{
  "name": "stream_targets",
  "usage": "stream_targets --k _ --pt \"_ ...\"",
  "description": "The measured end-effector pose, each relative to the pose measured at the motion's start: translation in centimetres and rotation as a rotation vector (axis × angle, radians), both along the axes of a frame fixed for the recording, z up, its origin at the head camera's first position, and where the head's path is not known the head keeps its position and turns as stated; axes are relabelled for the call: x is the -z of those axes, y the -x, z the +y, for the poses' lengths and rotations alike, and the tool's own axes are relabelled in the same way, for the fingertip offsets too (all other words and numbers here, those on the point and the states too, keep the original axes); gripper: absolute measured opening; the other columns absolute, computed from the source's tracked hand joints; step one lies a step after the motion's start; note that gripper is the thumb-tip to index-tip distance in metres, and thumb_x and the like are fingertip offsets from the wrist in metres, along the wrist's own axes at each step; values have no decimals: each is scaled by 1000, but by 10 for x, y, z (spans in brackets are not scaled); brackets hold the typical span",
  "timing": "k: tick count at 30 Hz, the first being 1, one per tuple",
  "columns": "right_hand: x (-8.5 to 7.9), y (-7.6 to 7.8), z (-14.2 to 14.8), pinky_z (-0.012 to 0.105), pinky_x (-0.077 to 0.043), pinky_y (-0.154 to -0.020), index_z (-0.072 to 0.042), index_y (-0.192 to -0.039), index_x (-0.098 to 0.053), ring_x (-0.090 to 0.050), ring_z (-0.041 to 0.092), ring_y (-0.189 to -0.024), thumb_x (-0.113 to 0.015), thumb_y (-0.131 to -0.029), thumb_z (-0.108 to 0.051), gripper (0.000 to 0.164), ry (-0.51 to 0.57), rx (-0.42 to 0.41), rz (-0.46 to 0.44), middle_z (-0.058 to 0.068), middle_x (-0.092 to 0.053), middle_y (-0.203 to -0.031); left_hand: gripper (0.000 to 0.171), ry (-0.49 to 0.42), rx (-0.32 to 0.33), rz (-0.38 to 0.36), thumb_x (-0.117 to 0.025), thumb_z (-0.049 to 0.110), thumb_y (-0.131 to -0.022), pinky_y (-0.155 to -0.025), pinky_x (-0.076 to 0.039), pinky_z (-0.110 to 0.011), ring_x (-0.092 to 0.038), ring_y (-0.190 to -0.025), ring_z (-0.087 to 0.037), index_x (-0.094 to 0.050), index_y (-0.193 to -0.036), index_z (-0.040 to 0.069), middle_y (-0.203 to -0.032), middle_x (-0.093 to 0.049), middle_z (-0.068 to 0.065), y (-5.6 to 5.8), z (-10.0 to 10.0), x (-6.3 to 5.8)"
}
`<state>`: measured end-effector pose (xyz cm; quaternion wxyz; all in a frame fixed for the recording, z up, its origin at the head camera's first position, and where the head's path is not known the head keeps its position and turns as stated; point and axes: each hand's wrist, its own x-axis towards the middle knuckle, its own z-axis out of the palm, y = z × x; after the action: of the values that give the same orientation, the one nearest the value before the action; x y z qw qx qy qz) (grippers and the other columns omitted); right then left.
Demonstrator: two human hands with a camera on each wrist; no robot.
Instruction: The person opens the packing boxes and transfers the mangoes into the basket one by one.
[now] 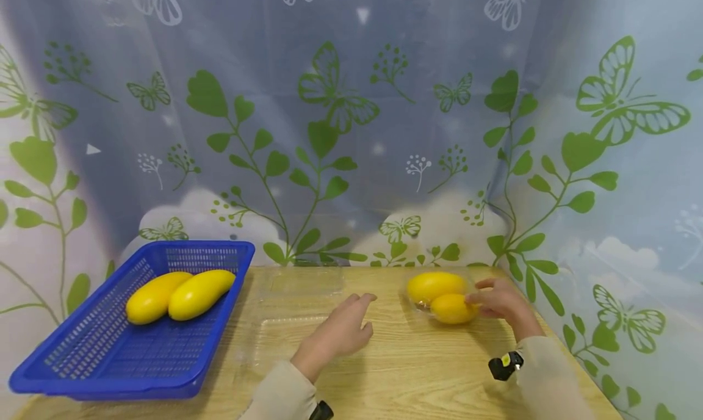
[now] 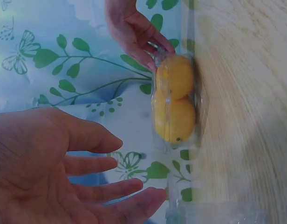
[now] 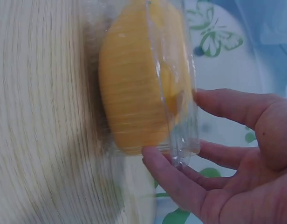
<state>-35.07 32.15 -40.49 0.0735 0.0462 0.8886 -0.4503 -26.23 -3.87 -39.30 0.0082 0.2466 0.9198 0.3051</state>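
Observation:
At the right of the table a clear plastic box point(image 3: 174, 140) encloses two yellow mangoes point(image 1: 436, 286). My right hand point(image 1: 501, 304) holds this box by its right end, the thumb point(image 3: 227, 105) on the lid and the other fingers at the end wall. My left hand point(image 1: 340, 328) hovers left of the box, palm facing it in the left wrist view, fingers apart and loosely extended. It touches nothing that I can see. Beside it, further left, lies another clear plastic container point(image 1: 299, 282), its outline hard to see against the wood.
A blue plastic basket point(image 1: 148, 362) stands at the left, with two more yellow mangoes point(image 1: 200, 295) inside. A curtain point(image 1: 351, 163) with butterflies and leaves hangs behind the wooden table point(image 1: 406, 377) and along its right side.

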Motion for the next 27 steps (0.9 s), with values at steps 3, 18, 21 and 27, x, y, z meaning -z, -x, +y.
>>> stream_targets --k 3,18,21,27 --pt "0 -6 -7 35 -63 -79 18 -146 -35 -65 21 -81 -74 -94 -15 73 25 -21 -13 25 -60 -111 53 -14 2 -2 -59 7 -100 -106 -53 -50 -56 -132 -39 -44 -151 1 -146 -52 -24 -1 5 3" --pt "-4 -30 -25 32 -59 -69 13 -149 -33 -52 15 -62 -71 -97 -13 70 -4 -167 -89 4 -56 -70 58 -75 -19 -67 -63 10 -97 -109 -51 -53 -55 -135 -39 -44 -152 2 -148 -52 -22 -3 25 21" --pt "-4 -32 -25 32 -60 -69 12 -147 -35 -54 14 -61 -73 -95 -12 69 13 -194 -91 4 -60 -69 59 -90 -33 -71 -63 11 -98 -113 -48 -55 -51 -139 -41 -43 -153 3 -151 -50 -23 -3 26 22" --pt "-2 -35 -21 36 -63 -76 12 -146 -38 -64 16 -71 -73 -92 -7 67 44 -243 -84 11 -68 -84 56 -76 -32 -56 -62 9 -98 -115 -46 -55 -51 -140 -39 -45 -151 1 -150 -53 -21 -2 25 24"
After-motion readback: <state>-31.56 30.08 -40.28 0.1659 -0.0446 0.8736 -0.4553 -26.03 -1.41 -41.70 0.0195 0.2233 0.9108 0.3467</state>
